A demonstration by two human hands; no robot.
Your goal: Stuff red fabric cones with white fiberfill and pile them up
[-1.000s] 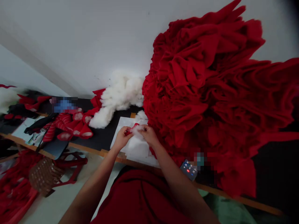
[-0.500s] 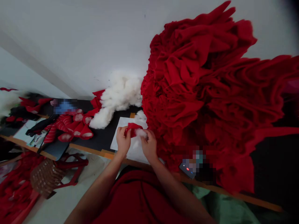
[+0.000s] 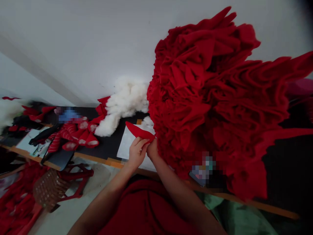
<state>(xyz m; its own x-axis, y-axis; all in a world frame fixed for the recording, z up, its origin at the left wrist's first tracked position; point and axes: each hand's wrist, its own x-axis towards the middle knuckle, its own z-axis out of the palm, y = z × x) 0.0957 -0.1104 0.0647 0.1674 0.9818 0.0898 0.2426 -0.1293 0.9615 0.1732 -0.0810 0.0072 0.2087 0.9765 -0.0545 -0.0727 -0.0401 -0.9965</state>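
A pointed red cloth cone (image 3: 140,131) lies tilted above the white sheet (image 3: 124,143), its tip toward the upper left. My left hand (image 3: 137,151) is closed on its lower edge, with thumb and fingers pinching the cloth. Against that same end of the cone presses my right hand (image 3: 152,148), close beside the left. The right fingers are hidden behind the cloth and the left hand, and whether they hold stuffing cannot be seen. Behind the sheet sits a heap of white fibre stuffing (image 3: 124,101), with a small tuft (image 3: 147,122) nearer to me.
A tall pile of red cloth pieces (image 3: 186,88) rises right of my hands. Stuffed red pieces (image 3: 83,138) lie to the left on the black tabletop (image 3: 107,147). A phone (image 3: 197,179) rests near the front edge. Below left stands a brown stool (image 3: 50,186).
The white tuft that was between my hands is out of sight. The red cone now stretches out with its tip up and left, and my right hand has moved in against my left.
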